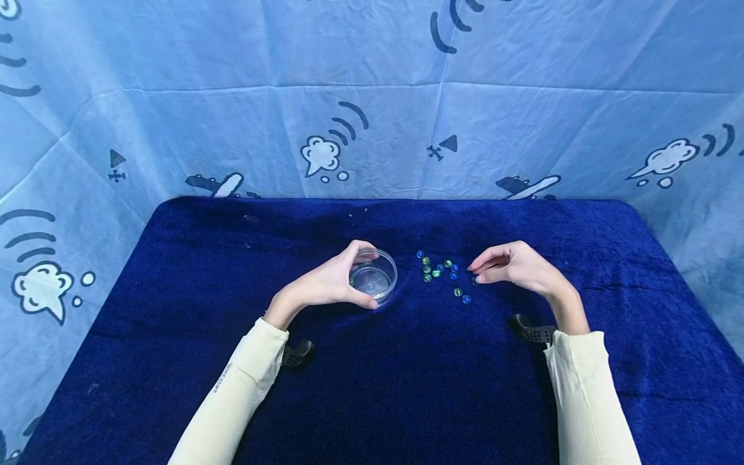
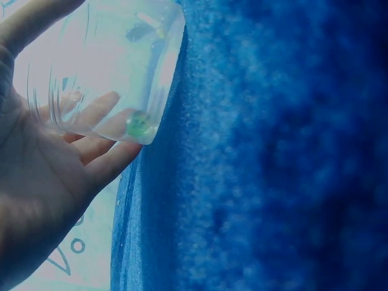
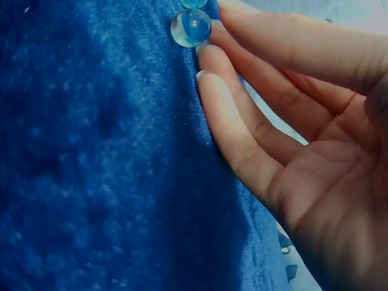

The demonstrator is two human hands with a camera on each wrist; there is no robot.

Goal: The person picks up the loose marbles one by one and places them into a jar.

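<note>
My left hand [image 1: 331, 278] grips a clear round plastic tub [image 1: 391, 261] from its left side, thumb near and fingers at the far side. The tub's open mouth faces up in the head view. A green marble [image 2: 139, 125] lies low inside it in the left wrist view. At the right, my right hand [image 1: 517, 268] has its fingertips down beside a clear-and-blue marble [image 3: 191, 28]. The thumb and fingers look slightly apart there, not closed round the marble. Part of a second marble [image 3: 194, 2] shows at the top edge of the right wrist view.
Several green and blue marbles [image 1: 436, 273] lie scattered on the dark blue cloth [image 1: 407, 387] between the hands. Black wrist devices [image 1: 299, 354] sit at both cuffs. A light blue patterned curtain [image 1: 372, 51] hangs behind and at the sides of the table.
</note>
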